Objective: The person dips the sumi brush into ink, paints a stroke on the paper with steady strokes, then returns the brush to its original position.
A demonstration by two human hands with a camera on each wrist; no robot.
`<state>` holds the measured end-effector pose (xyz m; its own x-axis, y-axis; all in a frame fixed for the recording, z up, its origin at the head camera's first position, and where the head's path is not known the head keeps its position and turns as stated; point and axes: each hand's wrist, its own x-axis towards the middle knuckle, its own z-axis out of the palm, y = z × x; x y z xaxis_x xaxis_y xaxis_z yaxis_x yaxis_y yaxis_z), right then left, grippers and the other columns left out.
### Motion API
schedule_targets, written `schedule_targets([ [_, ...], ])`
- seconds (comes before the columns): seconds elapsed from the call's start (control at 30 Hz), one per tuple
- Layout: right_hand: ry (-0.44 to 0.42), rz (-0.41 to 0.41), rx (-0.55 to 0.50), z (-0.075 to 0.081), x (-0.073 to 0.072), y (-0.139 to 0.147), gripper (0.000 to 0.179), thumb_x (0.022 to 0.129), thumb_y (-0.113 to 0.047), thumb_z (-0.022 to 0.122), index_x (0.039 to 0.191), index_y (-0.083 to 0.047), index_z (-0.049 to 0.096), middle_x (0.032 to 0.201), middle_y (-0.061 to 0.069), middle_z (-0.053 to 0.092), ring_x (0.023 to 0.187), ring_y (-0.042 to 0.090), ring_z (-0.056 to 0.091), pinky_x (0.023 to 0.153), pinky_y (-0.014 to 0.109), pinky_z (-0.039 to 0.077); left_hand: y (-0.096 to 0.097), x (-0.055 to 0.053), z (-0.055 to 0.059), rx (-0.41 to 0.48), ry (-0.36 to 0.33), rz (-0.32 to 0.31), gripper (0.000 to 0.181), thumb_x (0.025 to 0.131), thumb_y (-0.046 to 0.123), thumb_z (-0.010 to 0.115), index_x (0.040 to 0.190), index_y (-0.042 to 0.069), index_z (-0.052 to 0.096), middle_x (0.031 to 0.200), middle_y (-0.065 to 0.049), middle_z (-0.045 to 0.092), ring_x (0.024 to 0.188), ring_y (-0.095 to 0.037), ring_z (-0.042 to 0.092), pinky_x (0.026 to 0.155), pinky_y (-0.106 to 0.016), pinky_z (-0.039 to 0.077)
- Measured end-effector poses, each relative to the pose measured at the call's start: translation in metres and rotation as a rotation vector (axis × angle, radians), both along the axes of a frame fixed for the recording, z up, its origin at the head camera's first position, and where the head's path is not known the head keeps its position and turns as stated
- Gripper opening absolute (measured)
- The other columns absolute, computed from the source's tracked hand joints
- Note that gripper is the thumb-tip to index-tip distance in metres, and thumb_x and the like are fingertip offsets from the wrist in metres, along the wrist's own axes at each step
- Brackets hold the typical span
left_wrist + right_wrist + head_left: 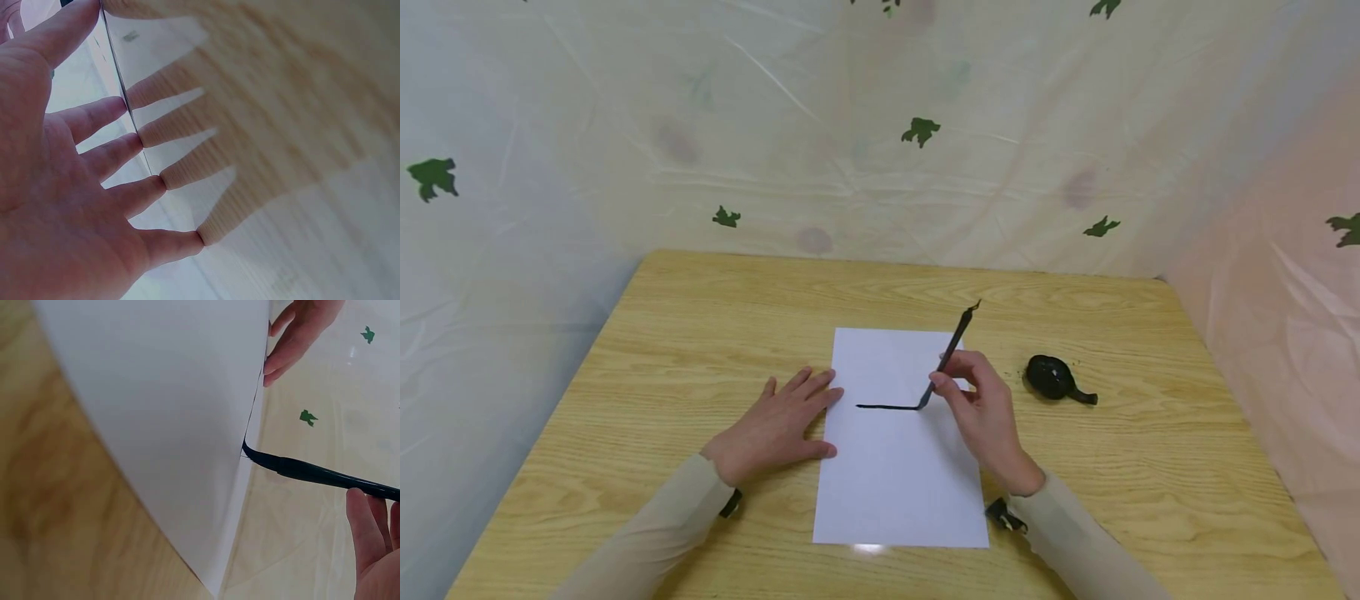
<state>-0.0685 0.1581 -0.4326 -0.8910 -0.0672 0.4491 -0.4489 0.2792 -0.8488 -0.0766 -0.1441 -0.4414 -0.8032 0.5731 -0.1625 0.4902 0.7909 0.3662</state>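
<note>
A sheet of white paper (895,483) lies on the wooden table, with one black horizontal stroke (886,407) across its upper half. My right hand (988,412) pinches a dark ink brush (953,343) between thumb and fingers, the handle leaning up and to the right. The bent bristles (255,454) touch the paper at the stroke's right end. My left hand (778,421) rests with spread, straight fingers along the left edge of the sheet, a few fingertips on it. In the left wrist view the left palm (69,200) shows, fingertips against the glossy tabletop.
Right of the paper stands a small black ink dish (1049,377) with a short handle, dark specks beside it. The wooden table (647,375) has a pale curtain (820,125) with green leaf shapes behind it and at both sides.
</note>
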Motion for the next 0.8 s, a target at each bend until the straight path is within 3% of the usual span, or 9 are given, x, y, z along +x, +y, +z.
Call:
schedule_targets([
  [0.8, 0.051, -0.012, -0.001, -0.0019, 0.0000, 0.0060, 0.027, 0.092, 0.007, 0.073, 0.116, 0.000, 0.062, 0.100, 0.009, 0.067, 0.090, 0.028, 0.070, 0.074, 0.027, 0.061, -0.0012, -0.0004, 0.0013, -0.004, -0.009, 0.001, 0.079, 0.094, 0.050, 0.074, 0.157, 0.014, 0.046, 0.169, -0.007, 0.029, 0.157, -0.038, 0.017, 0.115, -0.076, 0.018],
])
